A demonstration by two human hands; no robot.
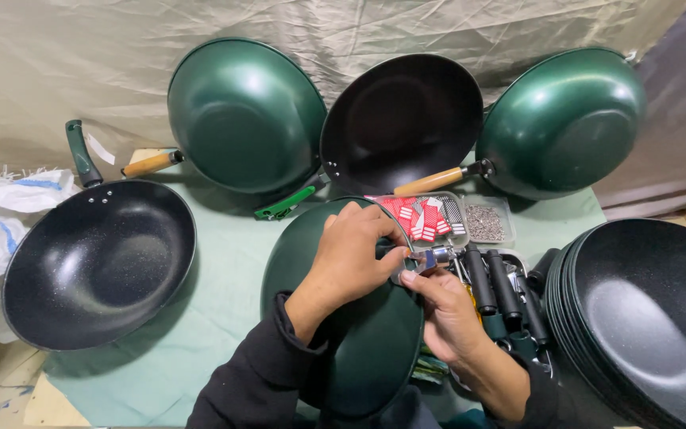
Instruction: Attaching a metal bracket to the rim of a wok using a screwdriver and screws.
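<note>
A green pan sits upside down on the person's lap, close to the body, with its round bottom facing up. The left hand rests on top of the pan near its far edge, fingers curled in. The right hand is just beside it, and its fingers pinch a small shiny metal piece at the pan's rim. The two hands almost touch there. I cannot tell if the left fingers hold the little piece too. Just past the hands is a clear tray with small red and white packets in it, and next to that a little box of tiny metal bits. A bunch of black handles lies to the right of the hands. Farther right is a tall stack of dark pans. On the left, a black pan with a green handle lies open on the pale green cloth. At the back, two green pans and one black pan lean against a wrinkled sheet.
</note>
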